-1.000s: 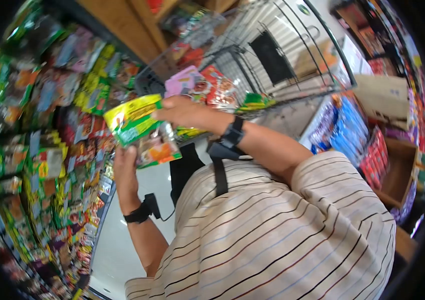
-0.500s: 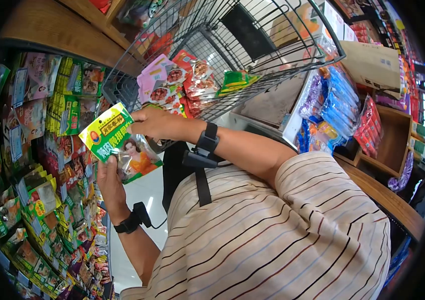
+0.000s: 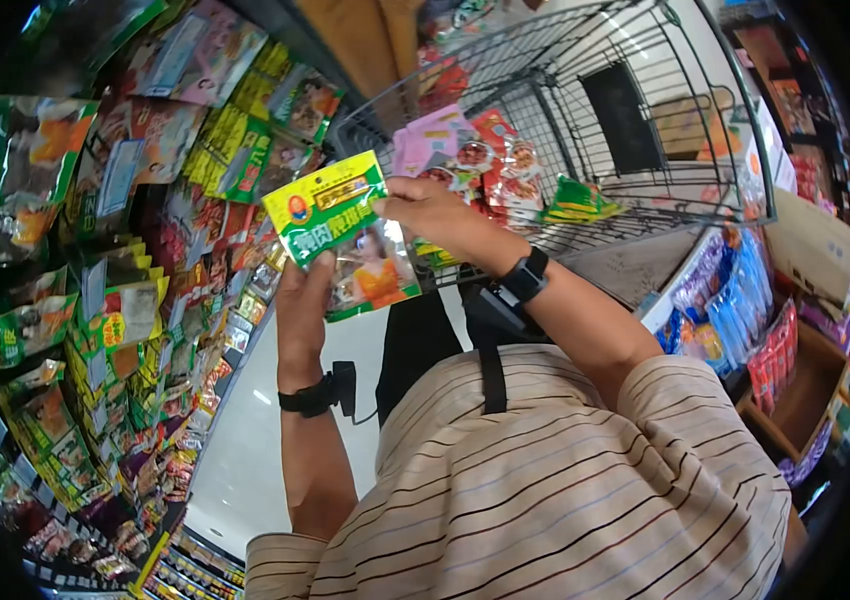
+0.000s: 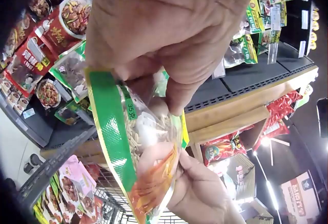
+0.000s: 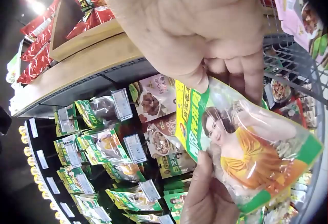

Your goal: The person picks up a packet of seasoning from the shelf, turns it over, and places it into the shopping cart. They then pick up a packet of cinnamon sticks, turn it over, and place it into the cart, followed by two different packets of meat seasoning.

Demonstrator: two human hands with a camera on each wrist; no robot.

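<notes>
Both hands hold one green-and-yellow snack packet [image 3: 350, 240] with a clear lower part and a printed woman in orange. My left hand [image 3: 303, 305] grips its lower left edge, thumb lying on the front. At the upper right edge my right hand [image 3: 440, 218] pinches it, thumb on the front and fingers behind. The right wrist view shows the packet's front [image 5: 246, 152] close up; in the left wrist view its back [image 4: 148, 147] shows small pale pieces through the clear film. Most fingers are hidden behind the packet.
A wire shopping cart [image 3: 585, 215] stands ahead, holding pink packets [image 3: 430, 140], red packets [image 3: 505, 160] and green packets [image 3: 580, 200]. Shelves of hanging snack packets [image 3: 125, 310] line the left side. On the right are blue bags [image 3: 740, 280] and a wooden bin [image 3: 810, 395].
The view has swung, shifting cart and shelves across it. Both hands keep their hold on the packet, its front still facing up toward the head.
</notes>
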